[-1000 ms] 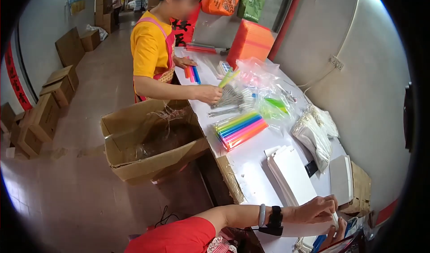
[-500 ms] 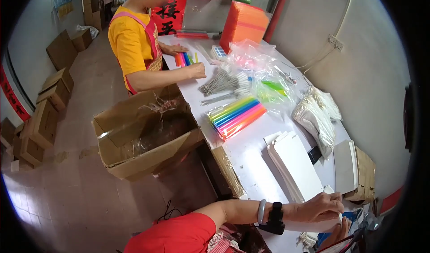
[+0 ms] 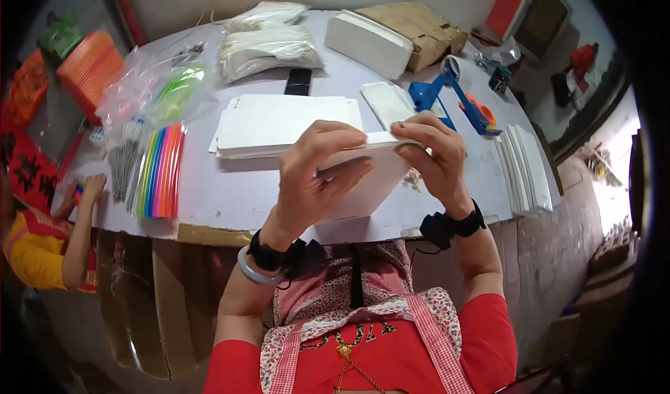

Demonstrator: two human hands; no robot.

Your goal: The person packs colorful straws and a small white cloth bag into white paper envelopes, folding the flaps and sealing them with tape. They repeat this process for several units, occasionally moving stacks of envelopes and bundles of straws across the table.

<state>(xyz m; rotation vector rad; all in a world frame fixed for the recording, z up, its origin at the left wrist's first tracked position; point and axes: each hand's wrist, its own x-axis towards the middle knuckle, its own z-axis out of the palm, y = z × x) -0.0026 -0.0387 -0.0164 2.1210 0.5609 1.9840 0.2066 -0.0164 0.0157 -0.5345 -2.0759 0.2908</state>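
Between my two hands a white piece of card (image 3: 373, 177), flat or box-like, stands on edge at the table's front. My left hand (image 3: 310, 174) grips its upper left side, fingers bent over the top edge and thumb against the face. At the upper right corner, my right hand (image 3: 434, 153) pinches the edge between thumb and fingers. Just behind lies a stack of flat white card pieces (image 3: 286, 123). A smaller white stack (image 3: 387, 103) sits beyond my right fingers, beside a blue tape dispenser (image 3: 447, 101).
To the left are a bundle of coloured tubes (image 3: 160, 174), thin wire brushes (image 3: 123, 164) and clear plastic bags (image 3: 146, 90). A phone (image 3: 298, 82), bagged white goods (image 3: 269, 50) and a white box (image 3: 370, 43) lie farther back. White stacks (image 3: 523, 171) stand right. A co-worker's hand (image 3: 93, 187) works far left.
The view has swung from the left side to straight ahead over the table. Both my hands now show fully, still at the white card; before, they were at the lower right.
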